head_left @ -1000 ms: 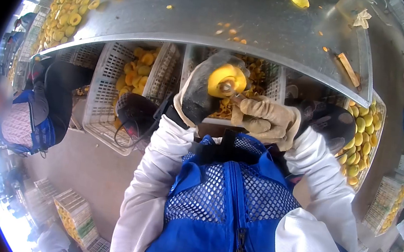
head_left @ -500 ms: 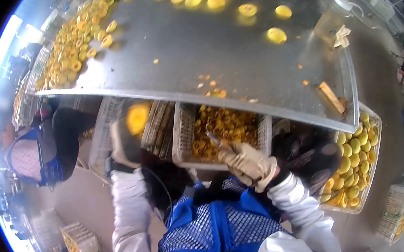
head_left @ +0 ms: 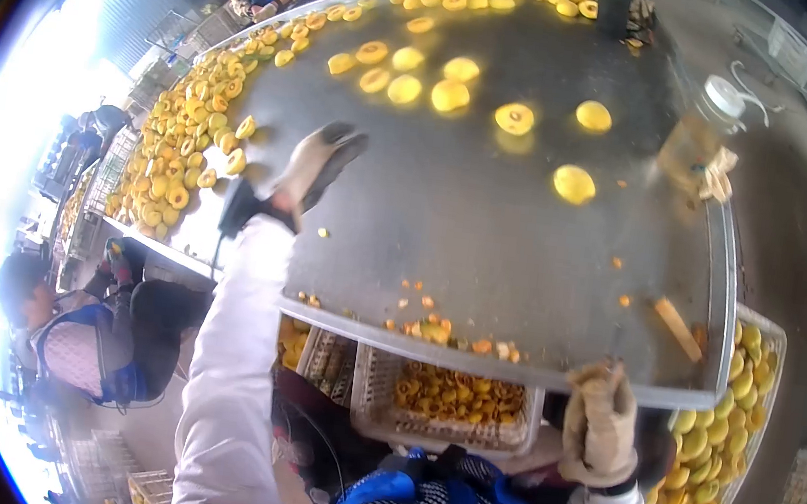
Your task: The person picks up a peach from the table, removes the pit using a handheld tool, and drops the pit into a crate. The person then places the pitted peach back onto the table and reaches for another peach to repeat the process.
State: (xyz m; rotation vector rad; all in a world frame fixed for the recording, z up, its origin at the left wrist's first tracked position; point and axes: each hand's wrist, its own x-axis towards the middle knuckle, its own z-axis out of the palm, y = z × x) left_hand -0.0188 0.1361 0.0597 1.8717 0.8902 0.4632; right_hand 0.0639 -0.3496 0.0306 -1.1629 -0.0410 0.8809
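My left hand (head_left: 313, 165), in a pale glove with dark fingers, reaches over the metal table (head_left: 408, 212), right of a heap of yellow fruit halves (head_left: 178, 159). Its fingers are stretched out and blurred, and no fruit shows in it. Gloved in beige, my right hand (head_left: 601, 427) is closed at the table's front edge; the small thing at its fingertips is too unclear to name. Several fruit halves (head_left: 451, 96) lie across the table's far part. Orange scraps (head_left: 434, 330) are scattered near the front edge.
Below the table edge stands a crate (head_left: 370, 404) of fruit pieces. A crate (head_left: 767, 423) of whole yellow fruit is at the right. A clear jug (head_left: 688, 146), a dark bottle (head_left: 612, 11) and a wooden piece (head_left: 678, 329) rest on the table. A co-worker (head_left: 75, 343) sits at the left.
My left hand has moved up from below the table edge to above the tabletop; the yellow fruit piece at it is gone. My right hand has moved right, to the edge. The view has tilted up.
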